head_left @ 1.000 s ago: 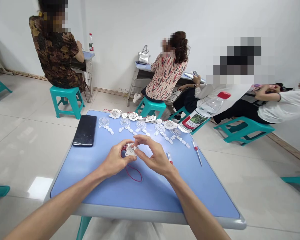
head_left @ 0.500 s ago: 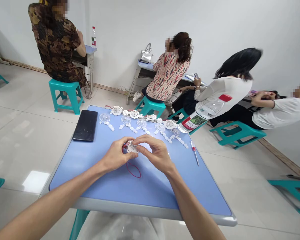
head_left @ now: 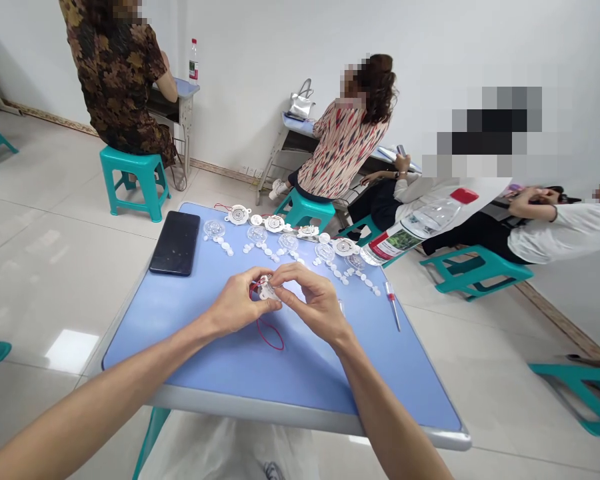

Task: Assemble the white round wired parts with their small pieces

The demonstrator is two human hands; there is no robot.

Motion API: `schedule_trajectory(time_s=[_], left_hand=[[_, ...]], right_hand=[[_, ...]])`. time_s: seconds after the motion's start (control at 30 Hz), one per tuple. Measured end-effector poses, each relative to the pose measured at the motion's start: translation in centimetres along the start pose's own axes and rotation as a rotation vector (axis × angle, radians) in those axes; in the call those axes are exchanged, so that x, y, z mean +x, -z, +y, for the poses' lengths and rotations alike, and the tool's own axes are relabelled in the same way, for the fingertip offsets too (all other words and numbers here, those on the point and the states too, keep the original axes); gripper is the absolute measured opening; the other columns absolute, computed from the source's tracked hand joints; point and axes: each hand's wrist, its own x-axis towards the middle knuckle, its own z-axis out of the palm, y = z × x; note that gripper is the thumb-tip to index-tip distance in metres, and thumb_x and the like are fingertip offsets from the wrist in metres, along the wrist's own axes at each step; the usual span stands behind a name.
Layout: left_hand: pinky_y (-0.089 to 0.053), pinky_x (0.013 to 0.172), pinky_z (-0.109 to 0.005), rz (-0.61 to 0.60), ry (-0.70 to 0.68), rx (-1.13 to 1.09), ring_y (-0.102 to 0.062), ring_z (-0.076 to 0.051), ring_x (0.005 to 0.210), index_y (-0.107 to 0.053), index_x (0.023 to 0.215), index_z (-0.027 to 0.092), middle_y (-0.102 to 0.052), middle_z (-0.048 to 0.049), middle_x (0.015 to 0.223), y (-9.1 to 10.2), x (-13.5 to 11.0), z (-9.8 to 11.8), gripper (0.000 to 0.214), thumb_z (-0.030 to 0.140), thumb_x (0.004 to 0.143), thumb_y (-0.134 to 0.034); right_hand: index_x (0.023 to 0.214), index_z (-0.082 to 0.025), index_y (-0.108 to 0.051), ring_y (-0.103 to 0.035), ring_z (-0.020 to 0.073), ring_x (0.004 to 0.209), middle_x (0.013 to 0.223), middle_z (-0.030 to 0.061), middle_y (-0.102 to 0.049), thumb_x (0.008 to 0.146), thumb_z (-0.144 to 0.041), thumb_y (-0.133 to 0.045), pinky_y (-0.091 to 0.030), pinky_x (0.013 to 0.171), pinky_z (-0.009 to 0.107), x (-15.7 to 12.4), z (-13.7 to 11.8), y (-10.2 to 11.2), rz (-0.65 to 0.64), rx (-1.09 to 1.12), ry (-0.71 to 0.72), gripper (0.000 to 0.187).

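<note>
Over the middle of the blue desk (head_left: 220,360), my left hand (head_left: 237,303) grips a small white round plastic part (head_left: 269,289) between thumb and fingers. From the part a thin red cord (head_left: 274,337) hangs in a loop towards the desktop. My right hand (head_left: 313,300) is closed on the same part from the right, thumb and fingertips pinching its edge. My fingers cover much of it, so its details are hidden. Beyond my hands lie several white round assemblies (head_left: 274,223) in a row, with clear round covers (head_left: 289,243) and small white discs (head_left: 337,273) nearer to me.
A black phone (head_left: 176,243) lies at the desk's left edge. At the right are a screwdriver (head_left: 393,307) and a tilted-looking water bottle (head_left: 405,230). Several people sit on green stools (head_left: 135,177) at other desks along the wall.
The white part has tilted slightly in my fingers, and both hands still hold it. The whole view has shifted a little; the things on the desk keep their places.
</note>
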Motion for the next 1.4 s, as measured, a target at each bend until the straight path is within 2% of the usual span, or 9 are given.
schedule_trajectory(time_s=[0.4, 1.1, 1.4], left_hand=[[-0.05, 0.079, -0.03, 0.001, 0.023, 0.02, -0.061, -0.019, 0.084, -0.063, 0.111, 0.014, -0.067, -0.0042, 0.094, -0.03, 0.0, 0.38, 0.045, 0.026, 0.069, -0.073], [-0.049, 0.081, -0.031, 0.012, 0.028, 0.017, -0.062, -0.019, 0.087, -0.063, 0.111, 0.014, -0.069, -0.005, 0.098, -0.03, 0.09, 0.24, 0.047, 0.026, 0.067, -0.075], [-0.05, 0.081, -0.031, 0.004, 0.024, 0.026, -0.062, -0.019, 0.086, -0.064, 0.111, 0.013, -0.069, -0.0055, 0.097, -0.03, 0.12, 0.15, 0.047, 0.027, 0.068, -0.076]], right_hand=[[0.092, -0.024, -0.067, -0.062, 0.019, 0.091, 0.091, 0.0028, -0.066, 0.088, -0.022, -0.065, -0.049, 0.085, 0.036, -0.5, 0.81, -0.55, 0.057, 0.165, -0.128, 0.005], [0.085, -0.023, -0.067, -0.064, 0.0198, 0.09, 0.088, 0.0032, -0.068, 0.085, -0.027, -0.069, -0.05, 0.088, 0.038, -0.39, 0.44, -0.46, 0.058, 0.197, -0.155, 0.004], [0.086, -0.024, -0.068, -0.064, 0.0198, 0.092, 0.09, 0.003, -0.068, 0.086, -0.024, -0.067, -0.05, 0.087, 0.038, -0.36, 0.3, -0.26, 0.038, 0.155, -0.13, 0.001]])
